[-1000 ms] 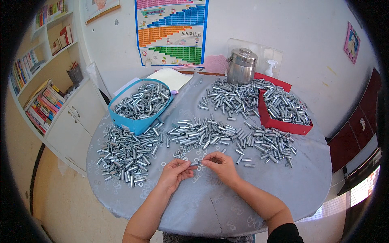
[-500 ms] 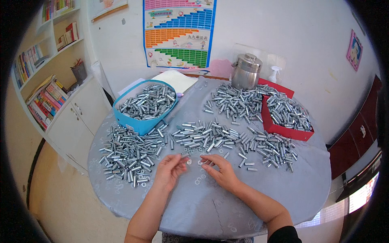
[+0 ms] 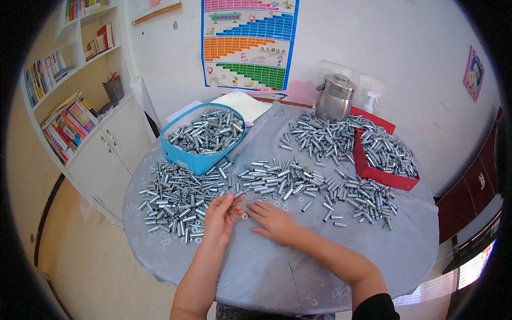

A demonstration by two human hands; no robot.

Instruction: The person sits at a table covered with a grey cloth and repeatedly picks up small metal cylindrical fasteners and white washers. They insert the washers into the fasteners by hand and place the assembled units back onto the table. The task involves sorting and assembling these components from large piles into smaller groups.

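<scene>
Both hands down among the metal sleeves, fingertips meeting at a small washer.

Your left hand [image 3: 220,217] lies loosely spread, your right hand [image 3: 273,221] flat, neither gripping; the washer [image 3: 245,216] sits between them; pinch it lightly; the sleeves [image 3: 178,197] lie just beyond your left fingers.

Surface: round table [image 3: 266,277], grey patterned cloth.
Landmark: steel canister [image 3: 335,97], far edge.
Left of canister: blue tub [image 3: 198,160], papers [image 3: 241,103].
Right: red tray [image 3: 381,175].
Nearer: loose metal sleeves [image 3: 277,178], washers [image 3: 245,216].
</scene>
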